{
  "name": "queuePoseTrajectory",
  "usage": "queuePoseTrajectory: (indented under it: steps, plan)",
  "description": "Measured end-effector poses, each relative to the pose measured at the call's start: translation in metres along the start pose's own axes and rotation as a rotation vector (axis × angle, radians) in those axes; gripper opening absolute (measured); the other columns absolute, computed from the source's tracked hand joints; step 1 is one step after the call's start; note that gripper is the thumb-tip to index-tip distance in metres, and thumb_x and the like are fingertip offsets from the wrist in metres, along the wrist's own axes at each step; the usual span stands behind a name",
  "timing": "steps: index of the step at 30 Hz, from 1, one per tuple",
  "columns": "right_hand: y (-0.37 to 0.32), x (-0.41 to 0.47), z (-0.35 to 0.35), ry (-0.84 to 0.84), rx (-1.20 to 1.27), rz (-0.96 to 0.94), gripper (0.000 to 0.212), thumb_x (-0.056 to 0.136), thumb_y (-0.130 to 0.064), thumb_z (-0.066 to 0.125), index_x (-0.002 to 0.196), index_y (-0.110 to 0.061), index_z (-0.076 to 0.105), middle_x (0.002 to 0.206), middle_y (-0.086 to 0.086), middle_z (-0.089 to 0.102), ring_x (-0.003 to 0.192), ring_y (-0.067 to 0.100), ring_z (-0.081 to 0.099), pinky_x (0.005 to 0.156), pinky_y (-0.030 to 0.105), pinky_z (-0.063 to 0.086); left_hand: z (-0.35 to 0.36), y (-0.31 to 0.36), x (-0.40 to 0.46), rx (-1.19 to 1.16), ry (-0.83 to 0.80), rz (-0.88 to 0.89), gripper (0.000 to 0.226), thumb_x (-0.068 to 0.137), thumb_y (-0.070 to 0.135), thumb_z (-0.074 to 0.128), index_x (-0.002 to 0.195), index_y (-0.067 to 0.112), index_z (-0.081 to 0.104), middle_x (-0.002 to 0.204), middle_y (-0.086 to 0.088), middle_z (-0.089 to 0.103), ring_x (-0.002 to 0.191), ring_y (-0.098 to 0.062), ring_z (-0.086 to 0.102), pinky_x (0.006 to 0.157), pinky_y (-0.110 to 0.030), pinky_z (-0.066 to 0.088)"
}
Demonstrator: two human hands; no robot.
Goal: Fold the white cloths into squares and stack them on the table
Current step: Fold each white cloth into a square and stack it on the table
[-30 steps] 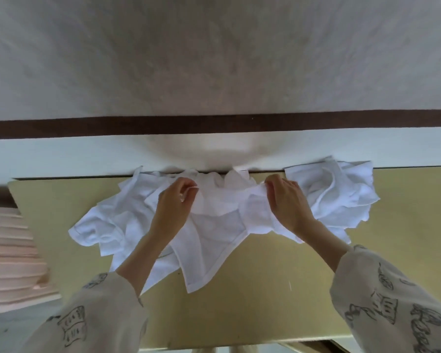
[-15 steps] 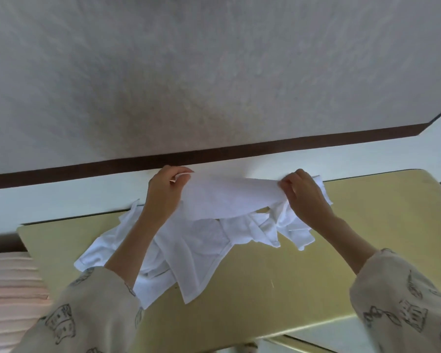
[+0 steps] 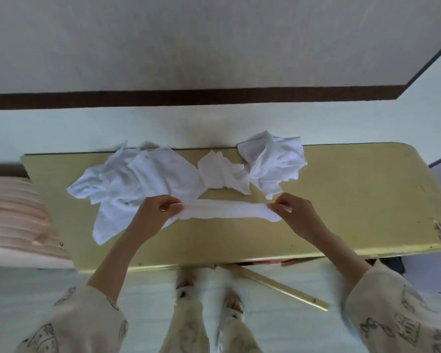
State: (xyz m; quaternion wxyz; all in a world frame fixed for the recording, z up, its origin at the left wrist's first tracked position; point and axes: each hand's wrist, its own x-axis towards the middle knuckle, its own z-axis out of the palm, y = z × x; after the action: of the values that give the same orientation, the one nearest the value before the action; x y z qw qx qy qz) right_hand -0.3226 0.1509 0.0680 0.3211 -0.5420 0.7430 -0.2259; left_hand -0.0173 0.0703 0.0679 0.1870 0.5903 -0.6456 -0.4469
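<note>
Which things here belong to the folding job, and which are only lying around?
Belong to the job:
- stretched cloth, held by left hand and right hand
- crumpled cloths
- table

Only lying around:
- pink striped cushion
- loose wooden bar

held cloth (image 3: 224,211): stretched narrow strip | loose cloths (image 3: 143,179): crumpled on table (image 3: 354,200)

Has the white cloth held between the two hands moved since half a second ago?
Yes. The stretched white cloth has come toward the person: it was over the far edge of the yellow table, now over its middle.
</note>
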Motion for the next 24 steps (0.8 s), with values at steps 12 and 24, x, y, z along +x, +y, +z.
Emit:
queuePoseTrajectory:
  steps: [12,24]
  plan:
    - [0.080,-0.010,0.050,-0.165,0.070,0.196,0.017,0.084,-0.025,0.066,0.075,-0.012,0.060,0.074,-0.002,0.060,0.075,0.017,0.054,0.064,0.023,0.038,0.073,-0.064,-0.020,0.046,-0.104,-0.231,0.008,0.086,0.014,0.063,0.091,0.013,0.070,0.074,0.011,0.063,0.068,-0.001,0.055,0.068,-0.017,0.039]
    - [0.116,0.061,0.090,-0.033,0.243,0.245,0.005,0.088,-0.015,0.060,0.089,-0.014,0.064,0.077,-0.010,0.060,0.077,0.010,0.055,0.068,0.018,0.040,0.109,-0.100,0.049,-0.023,0.076,-0.304,0.007,0.084,0.016,0.066,0.090,0.015,0.066,0.073,0.010,0.060,0.069,-0.001,0.054,0.063,-0.005,0.038]
